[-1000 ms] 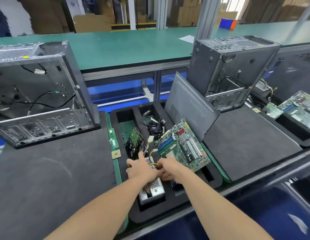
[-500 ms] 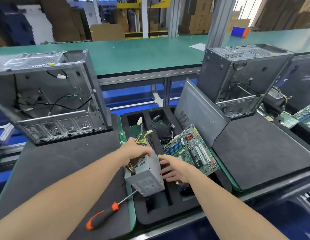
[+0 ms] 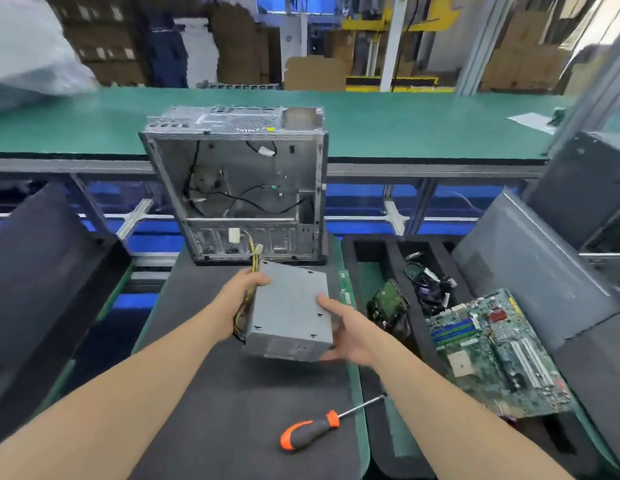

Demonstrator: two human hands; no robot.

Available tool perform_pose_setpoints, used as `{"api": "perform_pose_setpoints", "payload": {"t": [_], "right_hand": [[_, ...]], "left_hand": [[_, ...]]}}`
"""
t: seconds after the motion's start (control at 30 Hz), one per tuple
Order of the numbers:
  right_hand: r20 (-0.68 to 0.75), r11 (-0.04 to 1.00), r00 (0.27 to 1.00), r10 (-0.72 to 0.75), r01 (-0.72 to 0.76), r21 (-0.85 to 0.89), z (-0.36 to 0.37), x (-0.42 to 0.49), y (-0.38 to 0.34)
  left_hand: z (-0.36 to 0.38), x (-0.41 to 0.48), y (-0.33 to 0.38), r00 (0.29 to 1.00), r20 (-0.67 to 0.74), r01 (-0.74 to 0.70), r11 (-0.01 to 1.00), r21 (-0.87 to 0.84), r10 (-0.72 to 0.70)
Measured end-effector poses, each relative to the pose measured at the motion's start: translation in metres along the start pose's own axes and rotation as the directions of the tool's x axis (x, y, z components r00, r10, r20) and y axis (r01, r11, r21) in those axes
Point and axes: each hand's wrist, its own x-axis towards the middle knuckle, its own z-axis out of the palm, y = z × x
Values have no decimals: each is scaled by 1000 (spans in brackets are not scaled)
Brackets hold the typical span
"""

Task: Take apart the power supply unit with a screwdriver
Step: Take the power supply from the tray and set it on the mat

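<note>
Both hands hold the power supply (image 3: 289, 311) low over the dark worktop (image 3: 211, 410), likely to set it flat for unscrewing. The left hand (image 3: 240, 300) wraps its fingers round the left side and the yellow wires (image 3: 255, 263). The right hand (image 3: 351, 336) cups the right edge. The screwdriver (image 3: 312, 431) lies untouched, nearer than the right fingers. Half a second ago the box was only leaving the foam tray (image 3: 391, 258), now right of the fingers.

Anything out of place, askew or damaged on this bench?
Nothing damaged or spilled. The motherboard lies tilted across the foam tray, not seated in a compartment; the screwdriver pokes past the mat edge. The left hand and right hand hold the power supply unit tilted.
</note>
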Motion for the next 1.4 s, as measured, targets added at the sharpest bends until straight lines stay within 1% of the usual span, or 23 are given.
{"api": "perform_pose_setpoints", "payload": {"t": [0.07,0.17,0.23,0.3,0.47,0.57,0.67,0.77,0.8,0.83,0.9,0.93,1.0,1.1,1.17,1.27,1.4], "right_hand": [[-14,998,1000,12,-13,-63,26,20,8],[-55,990,998,32,-39,-136,62,47,18],[-75,982,996,41,-54,-183,80,61,24],[-88,972,995,46,-65,-227,90,70,28],[-109,934,992,70,-103,-343,97,76,25],[-147,857,984,98,-158,-490,100,75,13],[-190,742,981,49,-162,-650,102,79,-6],[-215,696,974,-65,-110,-709,106,86,-19],[-209,700,972,-105,-77,-710,107,89,-20],[-196,728,973,-126,-43,-685,106,91,-18],[-170,812,979,-115,-6,-584,104,93,-11],[-161,835,981,-113,6,-550,102,94,-7],[-125,847,984,-125,40,-529,97,94,1],[-24,843,993,-114,84,-531,94,94,5],[2,852,995,-105,91,-515,94,95,6],[9,864,993,-117,106,-493,92,97,6],[-9,861,986,-168,142,-488,91,100,7]], "left_hand": [[-31,4,-14,997,-81,15,999,-48,-19],[-69,10,-37,976,-220,-17,998,-64,2],[-89,15,-51,961,-276,-26,995,-94,-1],[-105,19,-65,961,-276,-26,994,-108,-5],[-125,28,-86,979,-202,-26,993,-111,3],[-130,30,-87,983,-184,-24,996,-81,9],[-131,30,-84,984,-177,-33,999,-39,25],[-130,26,-85,976,-219,-21,999,-40,11],[-128,22,-87,972,-236,-3,998,-65,-12],[-126,19,-90,968,-247,12,995,-100,-36],[-122,10,-96,963,-261,27,987,-159,-68],[-121,7,-100,961,-266,28,984,-177,-75],[-116,0,-104,958,-276,20,978,-209,-78],[-108,-3,-107,948,-304,21,967,-253,-100],[-104,-3,-106,940,-324,14,961,-275,-106],[-99,-3,-106,928,-360,5,967,-256,-100],[-101,2,-106,920,-389,-22,989,-146,-37]]}}
